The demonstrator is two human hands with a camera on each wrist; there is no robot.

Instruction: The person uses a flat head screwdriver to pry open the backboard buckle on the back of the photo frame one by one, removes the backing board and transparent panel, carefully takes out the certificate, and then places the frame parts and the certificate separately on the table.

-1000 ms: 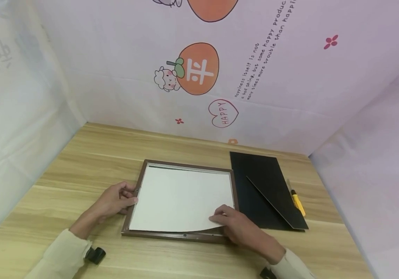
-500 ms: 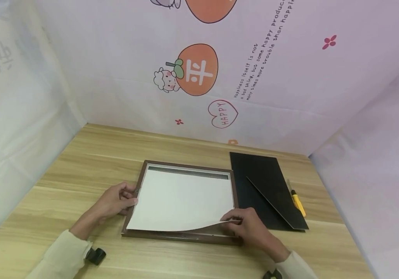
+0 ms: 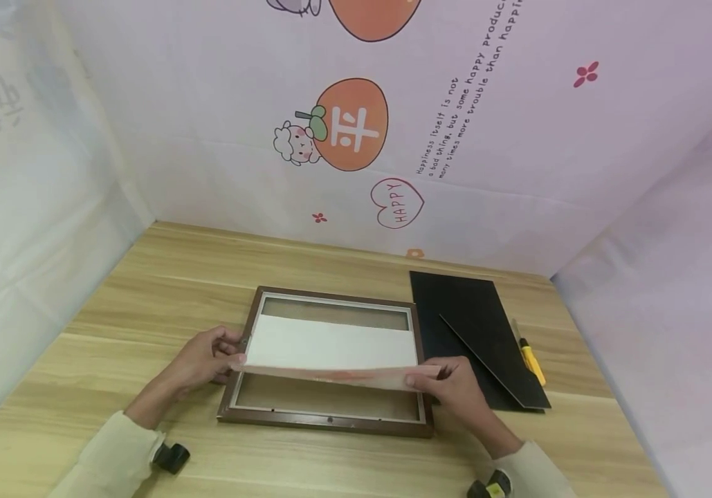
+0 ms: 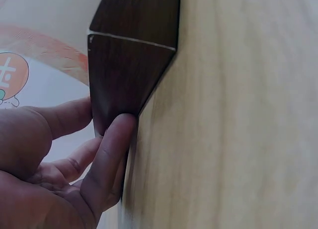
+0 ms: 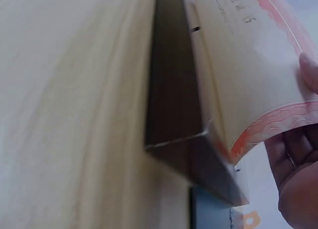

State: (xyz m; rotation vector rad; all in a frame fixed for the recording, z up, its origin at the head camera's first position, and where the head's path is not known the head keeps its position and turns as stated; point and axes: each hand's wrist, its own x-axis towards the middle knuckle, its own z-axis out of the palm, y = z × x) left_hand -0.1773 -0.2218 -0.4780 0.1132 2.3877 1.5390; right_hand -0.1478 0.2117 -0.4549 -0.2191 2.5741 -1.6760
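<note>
A brown picture frame (image 3: 281, 419) lies back-up on the wooden table. My left hand (image 3: 209, 354) grips its left side, thumb on top and fingers along the outer edge, as the left wrist view shows on the dark frame bar (image 4: 124, 65). My right hand (image 3: 455, 387) pinches the near right part of a paper certificate (image 3: 331, 342). Its white back faces up at the far part, and its near edge is lifted and folded over. In the right wrist view, the certificate (image 5: 243, 65) curves up from the frame, showing a red ornate border and some writing.
To the right of the frame lies a black board (image 3: 455, 294) with a second black piece (image 3: 505, 366) slanting over it. Beside them is a thin tool with a yellow handle (image 3: 533, 363). Printed white cloth walls (image 3: 486, 207) enclose the table.
My right hand has raised the certificate's near edge and curled it away from me, uncovering the near part of the frame opening. A strip at the far side has also opened. My left hand stays put.
</note>
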